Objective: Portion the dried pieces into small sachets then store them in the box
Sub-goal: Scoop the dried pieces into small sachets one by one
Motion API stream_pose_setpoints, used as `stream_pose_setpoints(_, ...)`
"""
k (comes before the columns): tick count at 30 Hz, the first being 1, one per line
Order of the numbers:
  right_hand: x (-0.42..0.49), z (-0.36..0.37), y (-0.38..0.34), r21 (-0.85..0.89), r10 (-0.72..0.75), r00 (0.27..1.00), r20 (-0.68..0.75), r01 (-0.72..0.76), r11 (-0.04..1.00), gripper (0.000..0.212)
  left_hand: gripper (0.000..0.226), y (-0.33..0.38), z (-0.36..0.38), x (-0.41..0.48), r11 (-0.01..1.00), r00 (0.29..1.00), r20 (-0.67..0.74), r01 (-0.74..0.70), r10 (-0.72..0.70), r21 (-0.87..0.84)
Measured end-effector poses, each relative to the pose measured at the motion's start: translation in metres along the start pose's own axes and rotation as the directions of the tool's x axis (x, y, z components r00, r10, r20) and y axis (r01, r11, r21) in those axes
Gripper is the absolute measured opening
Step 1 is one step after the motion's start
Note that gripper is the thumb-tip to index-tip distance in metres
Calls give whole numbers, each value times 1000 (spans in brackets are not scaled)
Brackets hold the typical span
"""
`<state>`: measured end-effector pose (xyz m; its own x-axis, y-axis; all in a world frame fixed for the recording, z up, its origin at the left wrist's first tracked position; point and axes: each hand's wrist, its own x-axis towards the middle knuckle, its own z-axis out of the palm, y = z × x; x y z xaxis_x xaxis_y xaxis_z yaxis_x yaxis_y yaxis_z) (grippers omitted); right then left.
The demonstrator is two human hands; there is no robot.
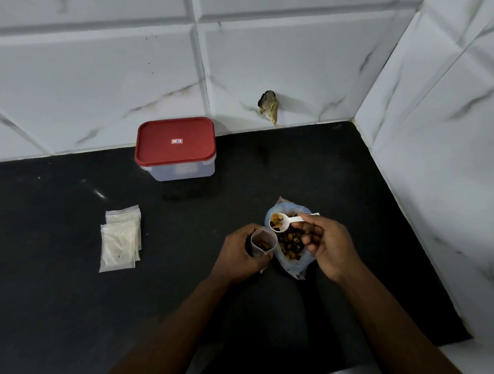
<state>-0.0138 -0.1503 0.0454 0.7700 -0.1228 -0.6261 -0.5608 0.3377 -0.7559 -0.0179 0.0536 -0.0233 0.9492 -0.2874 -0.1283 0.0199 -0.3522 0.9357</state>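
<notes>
My left hand [240,254] grips a small clear sachet [262,242], held upright with its mouth open and a few orange dried pieces inside. My right hand [327,245] pinches the handle of a white plastic scoop [281,221] loaded with dried pieces, just above and right of the sachet's mouth. Under the scoop lies an open clear bag of mixed dried pieces [291,246] on the black counter. A clear box with a red lid [175,147], closed, stands by the back wall.
A small pile of empty sachets [120,238] lies on the black counter [59,305] to the left. White marble-look tiled walls close off the back and right. A dark chipped hole [268,105] marks the back wall.
</notes>
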Motion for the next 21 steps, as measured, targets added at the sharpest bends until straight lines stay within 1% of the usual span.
stream_pose_setpoints(3,-1,-2,1,-17,-3,1000,-10,3,1000,24,39,2,1,0,1000,1000,-5,-6,6,-3)
stream_pose_setpoints(10,-5,-2,0,-26,-30,999,21,30,999,26,39,3,2,-1,999,999,-7,-41,40,-14)
stream_pose_setpoints(14,-9,-1,-2,-61,-72,997,15,73,996,20,40,2,1,0,999,999,-12,-33,33,1)
stream_pose_setpoints(15,-9,-1,-2,-89,-91,996,9,91,992,18,40,2,0,0,1000,1000,-9,-30,30,7)
stream_pose_setpoints(17,-12,0,-1,-203,-139,990,9,138,969,18,41,3,-1,1,999,999,-7,-31,31,8)
stream_pose_setpoints(20,-17,1,-1,-396,-216,976,24,207,895,16,43,6,-1,2,999,998,-31,-51,51,-4)
stream_pose_setpoints(21,-20,1,0,-439,-267,962,55,264,859,13,42,6,-1,2,998,998,-40,-58,58,-6)
